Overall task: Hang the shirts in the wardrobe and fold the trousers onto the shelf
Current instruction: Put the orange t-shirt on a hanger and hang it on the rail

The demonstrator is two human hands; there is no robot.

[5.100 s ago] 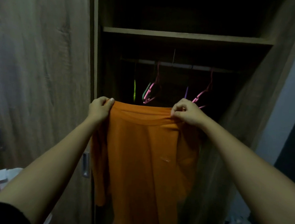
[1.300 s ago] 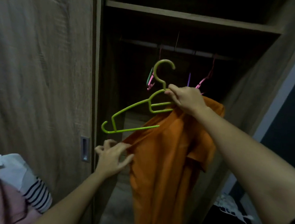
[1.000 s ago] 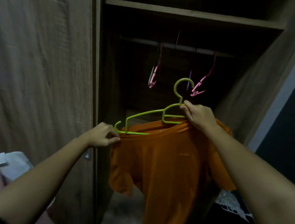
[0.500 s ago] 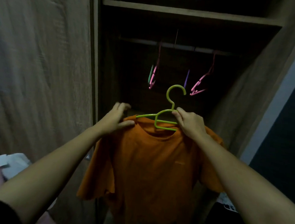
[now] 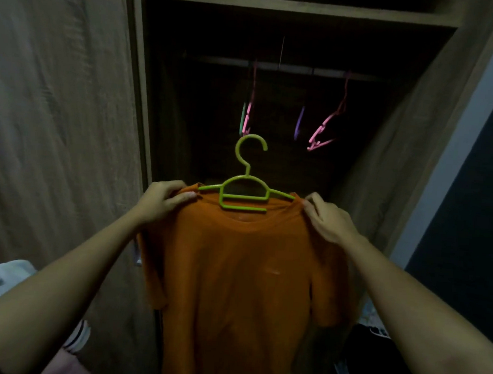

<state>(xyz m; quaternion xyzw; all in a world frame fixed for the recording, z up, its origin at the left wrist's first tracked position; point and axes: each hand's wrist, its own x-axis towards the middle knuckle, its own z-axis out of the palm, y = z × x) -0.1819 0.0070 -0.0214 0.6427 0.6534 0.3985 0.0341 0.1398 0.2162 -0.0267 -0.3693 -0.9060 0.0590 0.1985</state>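
You hold one orange shirt (image 5: 240,289) in front of the open wardrobe (image 5: 405,140), below the rail (image 5: 295,69) and not hooked on it. The shirt sits on one green hanger (image 5: 245,192), whose hook stands upright and free in the air above the collar.

Both your hands are on the shirt. Your left hand (image 5: 161,200) pinches the left shoulder, thumb lying across the front of the cloth and fingers curled over the top edge. Your right hand (image 5: 325,219) grasps the right shoulder in the same way, fingers bent round the seam beside the end of the hanger arm. The body and both short sleeves hang straight down between your forearms.

On the rail you can count four more hangers, all thin and blurred: one green hanger on the rail (image 5: 243,115) touching a pink hanger (image 5: 250,110) on the left, then a purple hanger (image 5: 299,123) and a second pink hanger (image 5: 326,125), tilted, on the right. One shelf (image 5: 283,5) runs across above the rail. One wooden door (image 5: 53,112) stands at your left.

The only marking in sight is one small pale mark (image 5: 272,272) on the chest of the shirt, too small to read.

Low at your left lies a pale heap of clothes (image 5: 2,274), with one striped piece (image 5: 78,336) nearer the door. Low at your right lies a dark heap (image 5: 374,344).
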